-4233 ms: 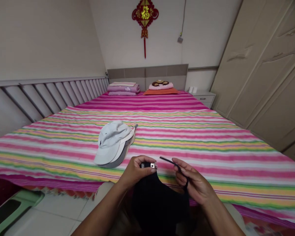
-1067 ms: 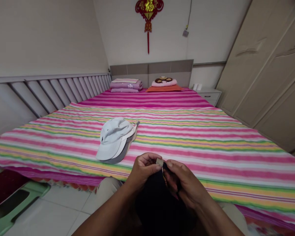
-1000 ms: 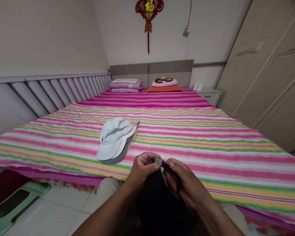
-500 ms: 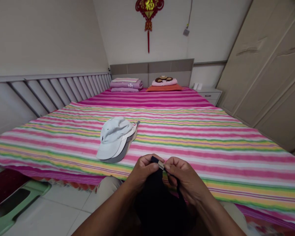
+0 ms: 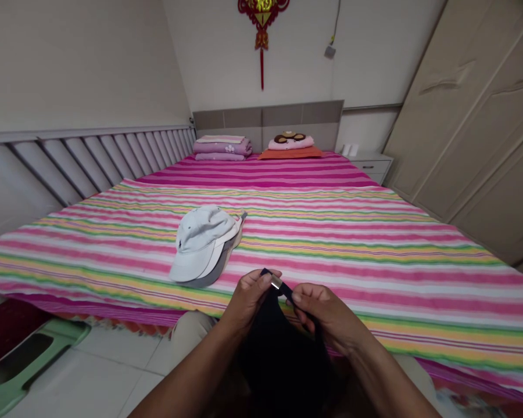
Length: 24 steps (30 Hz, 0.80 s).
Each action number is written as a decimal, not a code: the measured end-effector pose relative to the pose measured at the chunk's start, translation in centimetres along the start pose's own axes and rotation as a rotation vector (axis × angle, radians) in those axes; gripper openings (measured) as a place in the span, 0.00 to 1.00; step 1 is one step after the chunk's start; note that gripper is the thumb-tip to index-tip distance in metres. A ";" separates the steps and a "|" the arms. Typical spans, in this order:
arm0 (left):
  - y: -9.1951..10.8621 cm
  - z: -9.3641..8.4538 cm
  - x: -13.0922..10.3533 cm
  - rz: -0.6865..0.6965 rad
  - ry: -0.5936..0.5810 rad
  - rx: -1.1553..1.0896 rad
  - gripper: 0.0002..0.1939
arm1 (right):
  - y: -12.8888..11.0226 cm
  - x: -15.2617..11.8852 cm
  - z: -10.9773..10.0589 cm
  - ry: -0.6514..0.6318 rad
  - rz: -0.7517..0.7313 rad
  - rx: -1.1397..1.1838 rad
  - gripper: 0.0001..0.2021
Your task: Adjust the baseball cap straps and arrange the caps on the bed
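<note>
The left hand [image 5: 247,299] pinches the edge of a dark cap [image 5: 283,354] between thumb and fingers, right beside its metal buckle [image 5: 276,282], while the right hand [image 5: 329,313] grasps the strap [image 5: 286,292] with thumb and fingertips; the strap passes through the buckle, its tip showing beyond. The cap sits low between the forearms, before the striped bedspread [image 5: 375,249], where stacked baseball caps [image 5: 203,235], pale one uppermost, lie farther left
</note>
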<state>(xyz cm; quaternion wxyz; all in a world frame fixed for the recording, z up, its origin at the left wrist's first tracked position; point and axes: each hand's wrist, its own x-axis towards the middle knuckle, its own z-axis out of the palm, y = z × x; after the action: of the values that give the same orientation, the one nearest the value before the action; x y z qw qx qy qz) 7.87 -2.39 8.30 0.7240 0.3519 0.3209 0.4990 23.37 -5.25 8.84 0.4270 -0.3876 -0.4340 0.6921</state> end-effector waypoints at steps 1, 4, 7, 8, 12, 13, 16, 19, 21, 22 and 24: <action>-0.1 0.0 0.0 -0.007 0.000 0.017 0.15 | 0.1 0.1 0.1 0.011 -0.008 -0.007 0.16; -0.2 0.1 0.0 -0.009 -0.012 0.084 0.17 | 0.1 0.4 0.4 0.023 -0.020 -0.014 0.17; -0.3 0.1 0.0 0.030 -0.018 0.188 0.16 | 0.0 0.6 0.6 0.035 -0.023 -0.036 0.17; -0.3 0.1 -0.1 0.040 -0.015 0.221 0.16 | 0.0 0.6 0.6 0.038 -0.026 -0.042 0.17; -0.2 -0.1 -0.2 0.002 0.008 0.241 0.17 | -0.2 0.3 0.4 -0.019 0.019 0.029 0.16; -0.1 -0.2 -0.2 -0.008 0.016 0.225 0.18 | -0.3 0.2 0.3 -0.041 0.037 0.055 0.16; 0.0 -0.4 -0.2 0.007 0.050 0.184 0.16 | -0.4 0.1 0.1 -0.064 0.066 0.057 0.16; 0.0 -0.3 -0.1 -0.005 0.060 0.152 0.15 | -0.3 0.2 0.0 -0.015 0.053 0.003 0.15; -0.1 -0.2 0.0 -0.028 0.056 0.136 0.16 | -0.2 0.4 0.0 0.018 0.032 -0.022 0.15; -0.2 -0.1 0.1 -0.035 0.056 0.134 0.17 | -0.1 0.5 0.0 0.027 0.022 -0.031 0.15; -0.2 0.0 0.1 -0.036 0.062 0.148 0.17 | 0.0 0.7 0.1 0.040 0.010 -0.045 0.15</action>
<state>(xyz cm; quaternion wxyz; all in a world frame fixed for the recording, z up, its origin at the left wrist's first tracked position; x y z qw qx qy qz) 8.00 -2.32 8.11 0.6946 0.3828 0.3856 0.4715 23.03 -4.64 8.79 0.4234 -0.4131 -0.4388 0.6764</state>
